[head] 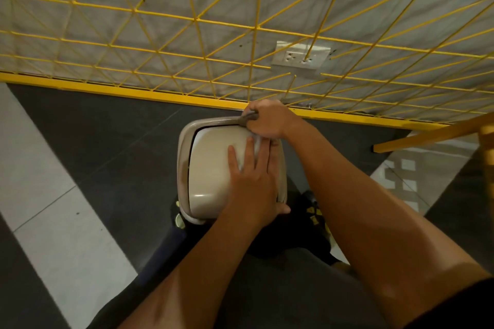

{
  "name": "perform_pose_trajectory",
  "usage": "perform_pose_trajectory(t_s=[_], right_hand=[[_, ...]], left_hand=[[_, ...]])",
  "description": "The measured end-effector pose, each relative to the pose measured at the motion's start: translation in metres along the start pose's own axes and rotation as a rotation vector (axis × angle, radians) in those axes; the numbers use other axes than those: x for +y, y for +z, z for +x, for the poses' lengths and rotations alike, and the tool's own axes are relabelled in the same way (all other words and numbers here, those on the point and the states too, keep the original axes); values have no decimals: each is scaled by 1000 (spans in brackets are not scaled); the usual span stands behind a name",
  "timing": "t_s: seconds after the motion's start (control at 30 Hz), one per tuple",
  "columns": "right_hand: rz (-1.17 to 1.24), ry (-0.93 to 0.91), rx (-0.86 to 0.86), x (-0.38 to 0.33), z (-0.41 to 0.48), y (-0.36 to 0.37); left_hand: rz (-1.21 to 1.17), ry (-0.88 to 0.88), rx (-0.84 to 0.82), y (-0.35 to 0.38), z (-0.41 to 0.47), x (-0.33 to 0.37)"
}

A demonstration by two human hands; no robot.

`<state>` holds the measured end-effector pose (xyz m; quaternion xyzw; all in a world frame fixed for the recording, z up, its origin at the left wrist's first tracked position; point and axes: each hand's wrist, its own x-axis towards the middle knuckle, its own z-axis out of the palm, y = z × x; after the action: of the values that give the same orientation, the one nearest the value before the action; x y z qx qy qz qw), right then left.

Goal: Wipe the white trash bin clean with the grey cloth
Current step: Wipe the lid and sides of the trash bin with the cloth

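White plastic swing-lid trash bin (211, 168), upright on dark floor tile (107, 141) near yellow wire-grid panel (171, 95); judged light, rigid, smooth, apt to slide or tip, lid apt to swing. Steadied by left hand (251, 181), fingers flat on lid; firmest hold judged at rim. Small grey soft cloth (247, 118), pliable, bunched in clenched right hand (267, 121) at far rim corner.

Bin (211, 168) before mesh fence (240, 35), hands (252, 181) on its lid.
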<state>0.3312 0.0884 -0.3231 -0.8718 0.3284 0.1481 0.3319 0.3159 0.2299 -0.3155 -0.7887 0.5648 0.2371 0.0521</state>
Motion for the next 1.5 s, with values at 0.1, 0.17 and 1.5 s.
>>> perform_pose_trajectory(t_s=[0.1,0.17,1.5], right_hand=[[56,90,44,13,0,-3],[100,173,58,21,0,-6],[-35,244,114,6,-7,1]], left_hand=[[0,-1,8,1,-2,3],[-3,-3,13,1,-2,4],[24,-10,-35,2,4,2]])
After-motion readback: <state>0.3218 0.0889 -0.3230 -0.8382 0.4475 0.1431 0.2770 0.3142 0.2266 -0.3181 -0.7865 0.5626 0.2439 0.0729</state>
